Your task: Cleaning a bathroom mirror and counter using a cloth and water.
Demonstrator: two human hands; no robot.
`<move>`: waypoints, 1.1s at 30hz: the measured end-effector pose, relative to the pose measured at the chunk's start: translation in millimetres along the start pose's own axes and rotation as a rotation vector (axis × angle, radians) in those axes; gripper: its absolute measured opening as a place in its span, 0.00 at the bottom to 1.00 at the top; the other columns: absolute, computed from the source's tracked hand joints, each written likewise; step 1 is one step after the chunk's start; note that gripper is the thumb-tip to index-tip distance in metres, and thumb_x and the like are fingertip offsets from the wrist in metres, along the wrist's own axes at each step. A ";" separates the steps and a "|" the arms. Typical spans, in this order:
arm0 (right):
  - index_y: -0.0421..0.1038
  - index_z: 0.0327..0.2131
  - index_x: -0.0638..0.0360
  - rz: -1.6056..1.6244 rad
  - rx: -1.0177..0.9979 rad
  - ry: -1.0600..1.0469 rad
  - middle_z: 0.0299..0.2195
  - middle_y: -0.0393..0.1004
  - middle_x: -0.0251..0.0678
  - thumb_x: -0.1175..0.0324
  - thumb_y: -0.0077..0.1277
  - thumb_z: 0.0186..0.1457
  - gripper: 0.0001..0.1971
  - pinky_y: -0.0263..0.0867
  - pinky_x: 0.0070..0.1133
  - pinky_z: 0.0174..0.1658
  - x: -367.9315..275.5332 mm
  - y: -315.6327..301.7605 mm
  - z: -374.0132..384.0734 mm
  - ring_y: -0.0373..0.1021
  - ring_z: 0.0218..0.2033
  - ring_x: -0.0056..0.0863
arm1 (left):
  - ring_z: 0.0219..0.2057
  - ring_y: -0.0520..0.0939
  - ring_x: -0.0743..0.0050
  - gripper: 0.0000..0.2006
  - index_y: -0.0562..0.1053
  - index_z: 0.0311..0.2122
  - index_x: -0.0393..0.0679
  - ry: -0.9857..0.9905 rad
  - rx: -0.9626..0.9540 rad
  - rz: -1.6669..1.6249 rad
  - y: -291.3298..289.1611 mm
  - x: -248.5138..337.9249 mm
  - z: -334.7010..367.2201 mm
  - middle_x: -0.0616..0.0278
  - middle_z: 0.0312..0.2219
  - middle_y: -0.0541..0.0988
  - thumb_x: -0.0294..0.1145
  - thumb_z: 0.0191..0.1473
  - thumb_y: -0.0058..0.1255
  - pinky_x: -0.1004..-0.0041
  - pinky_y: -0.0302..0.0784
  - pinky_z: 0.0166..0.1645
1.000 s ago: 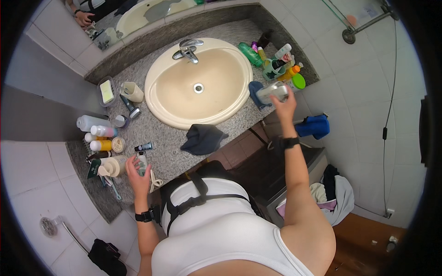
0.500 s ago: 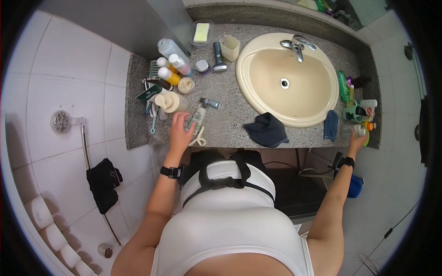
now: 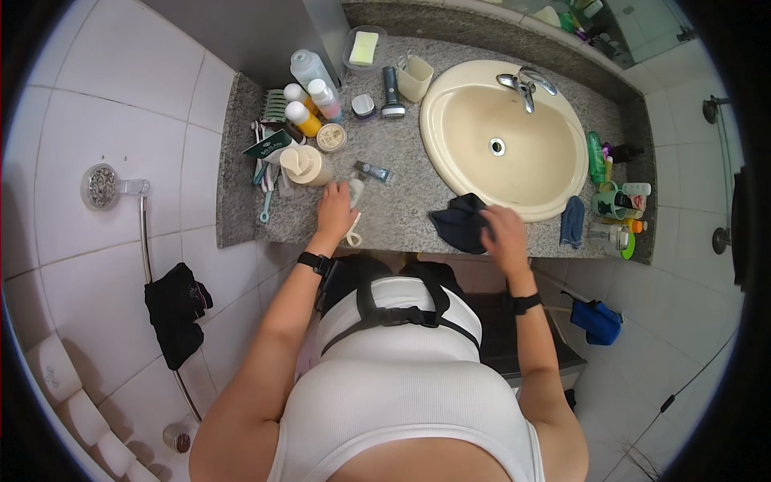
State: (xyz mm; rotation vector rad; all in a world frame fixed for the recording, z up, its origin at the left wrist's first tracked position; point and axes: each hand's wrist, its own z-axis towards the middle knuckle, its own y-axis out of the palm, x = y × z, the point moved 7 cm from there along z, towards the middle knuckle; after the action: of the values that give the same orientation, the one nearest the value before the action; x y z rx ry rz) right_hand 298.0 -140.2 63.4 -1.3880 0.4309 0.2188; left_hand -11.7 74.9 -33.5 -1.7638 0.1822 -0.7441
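- Since half a second ago, the right hand has left the cluster of bottles at the right end of the counter and come to the dark blue cloth at the front rim of the sink.
- Its fingers curl down onto the cloth's right edge; whether they pinch the fabric I cannot tell.
- That cloth lies crumpled on the granite counter, touching the sink's front rim, well apart from the second blue cloth further right.
- Meanwhile the left hand stays on the left part of the counter, fingers together around a small pale tube whose top shows above the fingertips.
- Just beside that hand stand a cream pump bottle and a small grey tube; white scissors lie under the wrist.
- Both wrists carry black bands.
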 end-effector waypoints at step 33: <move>0.64 0.60 0.50 -0.192 -0.252 0.117 0.64 0.57 0.46 0.66 0.68 0.41 0.40 0.41 0.58 0.67 -29.3 63.4 15.5 0.52 0.68 0.45 | 0.42 0.79 0.39 0.22 0.72 0.47 0.41 -0.226 0.102 -0.084 -55.8 -97.7 -51.1 0.47 0.42 0.78 0.27 0.44 0.62 0.52 0.76 0.44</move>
State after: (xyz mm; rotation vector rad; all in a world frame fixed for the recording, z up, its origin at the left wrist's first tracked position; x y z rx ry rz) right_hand 249.0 -110.7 20.5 -1.6854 0.3727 0.0350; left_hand -131.2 98.9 -13.4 -1.7513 -0.0810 -0.5977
